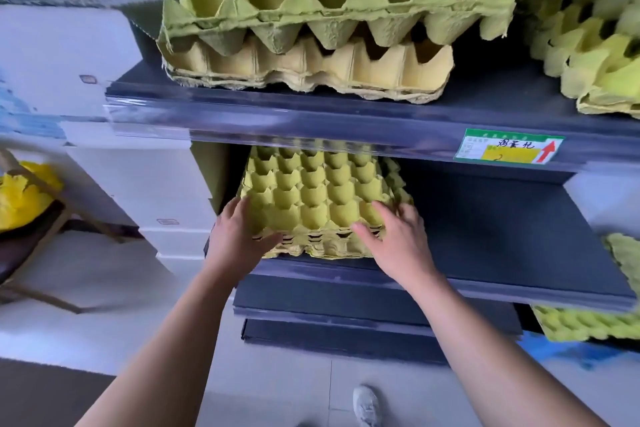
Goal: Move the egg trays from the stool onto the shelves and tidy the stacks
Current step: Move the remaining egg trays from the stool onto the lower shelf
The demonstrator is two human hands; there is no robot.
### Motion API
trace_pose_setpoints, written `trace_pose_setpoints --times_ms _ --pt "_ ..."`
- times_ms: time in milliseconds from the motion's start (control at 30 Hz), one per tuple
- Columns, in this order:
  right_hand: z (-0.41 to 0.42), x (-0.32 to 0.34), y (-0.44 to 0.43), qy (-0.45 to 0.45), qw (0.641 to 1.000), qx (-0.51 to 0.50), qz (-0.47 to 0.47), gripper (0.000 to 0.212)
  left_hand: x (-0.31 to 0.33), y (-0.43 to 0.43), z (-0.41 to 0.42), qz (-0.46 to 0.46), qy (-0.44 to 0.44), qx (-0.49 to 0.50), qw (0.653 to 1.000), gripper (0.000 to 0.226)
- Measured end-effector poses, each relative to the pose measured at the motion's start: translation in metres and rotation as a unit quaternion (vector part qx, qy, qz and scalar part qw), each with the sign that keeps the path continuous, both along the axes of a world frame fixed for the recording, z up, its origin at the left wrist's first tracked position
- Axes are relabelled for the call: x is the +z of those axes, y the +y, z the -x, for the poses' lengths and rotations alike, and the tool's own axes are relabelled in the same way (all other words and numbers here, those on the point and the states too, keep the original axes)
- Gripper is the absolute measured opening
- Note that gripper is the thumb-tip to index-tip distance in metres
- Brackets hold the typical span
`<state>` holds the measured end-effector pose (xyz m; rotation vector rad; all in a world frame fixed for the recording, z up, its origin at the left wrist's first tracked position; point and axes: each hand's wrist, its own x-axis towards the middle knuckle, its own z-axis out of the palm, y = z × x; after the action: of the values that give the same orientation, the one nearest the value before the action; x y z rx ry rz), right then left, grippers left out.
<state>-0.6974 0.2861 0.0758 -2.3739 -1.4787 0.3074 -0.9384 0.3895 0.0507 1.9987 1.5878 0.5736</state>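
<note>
Yellow-green moulded pulp everywhere, and both bare arms reach forward and down to the stack of egg trays (311,194) on the middle shelf (502,236). The left grip (239,236) wraps the stack's near left corner: fingers curl up over the side and the thumb lies along the ragged front edge, so it has hold of the trays. The right grip (394,243) sits at the near right corner. Its fingers are splayed and fairly straight on the cupped top, its thumb is against the front rim, and it presses rather than clasps.

Between the two grips the top tray shows rows of rounded cups with pointed peaks, matte and fibrous, and the thin layered edges beneath it do not line up.

Above the grips the upper shelf (311,111), dark with a glossy front strip, carries a taller, rougher stack (311,28) with torn rims and a tan tray at the bottom. Up and right of the right grip a green and yellow label (509,146) with a red arrow sticks to that strip.

Far left of the left grip a stool (34,236) holds brighter yellow trays (20,198), with smooth white boxes (138,184) between the stool and the shelf. Below the right grip more trays (588,322) poke out from a lower shelf.
</note>
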Motion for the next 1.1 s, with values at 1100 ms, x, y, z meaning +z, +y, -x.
trace_pose_setpoints --times_ms 1100 --pt "-0.348 -0.015 -0.482 -0.075 0.935 -0.336 -0.084 0.032 -0.003 -0.379 -0.500 -0.098 0.018 -0.470 0.877 0.031"
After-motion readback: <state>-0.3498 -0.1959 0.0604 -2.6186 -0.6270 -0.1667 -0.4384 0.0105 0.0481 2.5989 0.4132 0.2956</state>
